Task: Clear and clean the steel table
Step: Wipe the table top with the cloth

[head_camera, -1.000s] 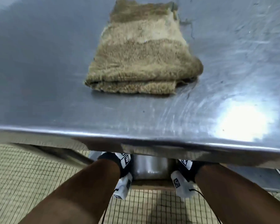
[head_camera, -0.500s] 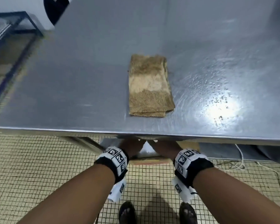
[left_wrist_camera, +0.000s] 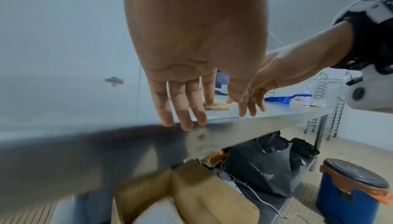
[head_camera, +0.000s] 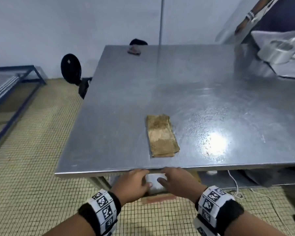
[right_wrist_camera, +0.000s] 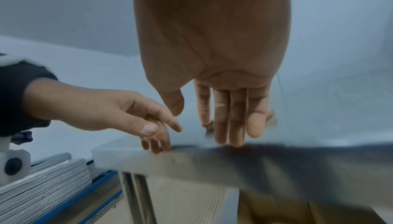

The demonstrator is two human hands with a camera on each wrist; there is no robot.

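A folded brown cloth point(head_camera: 162, 135) lies flat on the steel table point(head_camera: 126, 103), a little back from the near edge. My left hand point(head_camera: 135, 182) and right hand point(head_camera: 174, 180) hover side by side just below and in front of that edge, palms down. The left wrist view shows the left hand's fingers point(left_wrist_camera: 180, 110) straight, their tips at the table rim, with the cloth point(left_wrist_camera: 220, 106) beyond. The right hand's fingers point(right_wrist_camera: 231, 123) are straight too and hold nothing. Wet streaks and specks glint right of the cloth.
A small reddish object point(head_camera: 134, 50) sits at the table's far edge. Under the table are a cardboard box point(left_wrist_camera: 191, 190), a black bag point(left_wrist_camera: 261, 173) and cables. A blue lidded bin point(left_wrist_camera: 351, 192) stands right; stacked metal trays point(right_wrist_camera: 42, 180) left. Another person's arm point(head_camera: 249, 17) shows at the far right.
Both hands have come up from under the table to its near edge. The head view has pulled back and risen, showing the whole tabletop. The cloth has not moved.
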